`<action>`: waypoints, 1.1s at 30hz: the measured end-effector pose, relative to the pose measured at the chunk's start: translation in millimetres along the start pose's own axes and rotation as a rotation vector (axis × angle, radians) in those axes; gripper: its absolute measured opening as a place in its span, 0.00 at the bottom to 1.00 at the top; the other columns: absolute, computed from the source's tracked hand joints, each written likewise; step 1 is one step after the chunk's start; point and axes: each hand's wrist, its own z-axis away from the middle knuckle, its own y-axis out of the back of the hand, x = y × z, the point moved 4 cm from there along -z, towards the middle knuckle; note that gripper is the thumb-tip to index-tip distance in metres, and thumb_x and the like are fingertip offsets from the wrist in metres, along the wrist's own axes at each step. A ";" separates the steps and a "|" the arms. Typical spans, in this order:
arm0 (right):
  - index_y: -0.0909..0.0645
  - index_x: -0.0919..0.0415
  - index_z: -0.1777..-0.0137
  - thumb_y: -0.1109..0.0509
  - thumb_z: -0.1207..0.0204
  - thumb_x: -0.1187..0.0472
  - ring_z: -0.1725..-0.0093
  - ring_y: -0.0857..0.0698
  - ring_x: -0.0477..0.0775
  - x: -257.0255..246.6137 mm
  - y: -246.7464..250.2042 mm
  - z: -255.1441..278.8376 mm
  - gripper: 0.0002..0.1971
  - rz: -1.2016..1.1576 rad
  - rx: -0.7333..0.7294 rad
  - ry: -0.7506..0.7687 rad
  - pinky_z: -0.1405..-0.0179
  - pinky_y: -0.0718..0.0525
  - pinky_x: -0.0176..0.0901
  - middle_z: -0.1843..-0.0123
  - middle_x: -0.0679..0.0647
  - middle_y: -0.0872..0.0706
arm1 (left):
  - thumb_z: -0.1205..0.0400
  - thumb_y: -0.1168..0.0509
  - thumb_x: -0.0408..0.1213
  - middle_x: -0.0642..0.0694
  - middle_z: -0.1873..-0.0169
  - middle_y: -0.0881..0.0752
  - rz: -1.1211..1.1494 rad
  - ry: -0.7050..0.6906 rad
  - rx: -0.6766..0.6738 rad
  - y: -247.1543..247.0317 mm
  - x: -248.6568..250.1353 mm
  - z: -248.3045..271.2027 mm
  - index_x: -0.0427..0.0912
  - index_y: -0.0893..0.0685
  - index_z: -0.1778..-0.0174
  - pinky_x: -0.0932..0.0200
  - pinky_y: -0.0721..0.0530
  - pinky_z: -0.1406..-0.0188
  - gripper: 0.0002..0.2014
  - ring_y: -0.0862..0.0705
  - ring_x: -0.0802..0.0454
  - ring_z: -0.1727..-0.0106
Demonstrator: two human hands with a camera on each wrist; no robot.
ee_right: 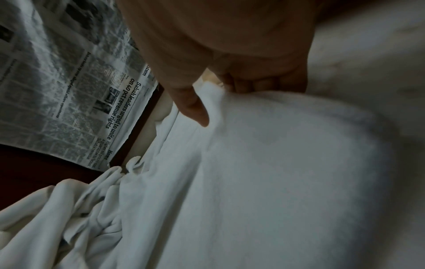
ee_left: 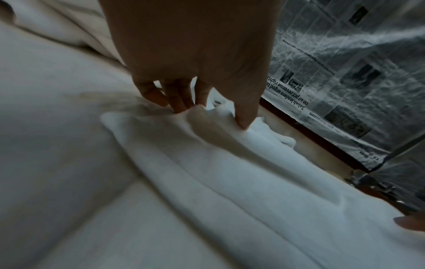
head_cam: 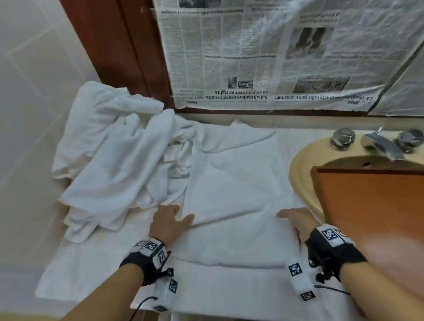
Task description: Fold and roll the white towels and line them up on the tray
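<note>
A white towel [head_cam: 235,183] lies spread flat on the counter in front of me, its near part folded over into a doubled edge. My left hand [head_cam: 182,213] pinches the left end of that fold; in the left wrist view the thumb sits on top and the fingers [ee_left: 177,103] dig under the cloth [ee_left: 230,182]. My right hand [head_cam: 289,217] grips the right end, thumb [ee_right: 197,112] on top and fingers curled under the towel's edge [ee_right: 276,163]. A wooden tray [head_cam: 385,211] with nothing on it sits to the right, over the sink.
A heap of crumpled white towels [head_cam: 120,161] fills the counter's back left. The cream sink [head_cam: 304,169] and chrome faucet [head_cam: 380,146] lie at right, partly under the tray. Newspaper [head_cam: 273,43] covers the mirror behind. A tiled wall stands at left.
</note>
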 end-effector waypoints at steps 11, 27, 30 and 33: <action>0.17 0.64 0.49 0.31 0.22 0.68 0.58 0.12 0.59 -5.9 16.7 28.1 0.04 -0.182 -0.075 0.256 0.58 0.16 0.46 0.57 0.58 0.11 | 0.20 0.36 0.56 0.42 0.42 0.13 0.152 -0.077 -0.081 12.8 35.3 3.2 0.41 0.15 0.41 0.47 0.21 0.36 0.23 0.17 0.42 0.38; 0.25 0.65 0.59 0.35 0.20 0.70 0.66 0.18 0.62 52.7 14.8 38.1 0.06 0.015 -0.083 0.062 0.69 0.22 0.46 0.61 0.67 0.19 | 0.18 0.31 0.40 0.44 0.53 0.10 0.363 0.048 -0.186 7.7 -21.2 47.4 0.38 0.12 0.52 0.46 0.16 0.43 0.09 0.13 0.44 0.48; 0.26 0.67 0.58 0.34 0.23 0.72 0.72 0.23 0.59 57.1 17.9 39.3 0.04 0.202 -0.082 -0.048 0.71 0.23 0.44 0.67 0.64 0.23 | 0.21 0.28 0.39 0.50 0.60 0.10 0.291 0.059 -0.434 12.9 -28.2 60.2 0.40 0.11 0.57 0.57 0.16 0.54 0.06 0.12 0.51 0.56; 0.25 0.69 0.52 0.28 0.25 0.64 0.70 0.22 0.60 58.4 15.1 36.4 0.10 0.244 -0.062 -0.082 0.69 0.23 0.45 0.63 0.64 0.21 | 0.21 0.28 0.44 0.51 0.71 0.14 0.208 0.065 -0.412 15.6 -27.3 58.1 0.42 0.16 0.70 0.62 0.23 0.66 0.14 0.16 0.52 0.67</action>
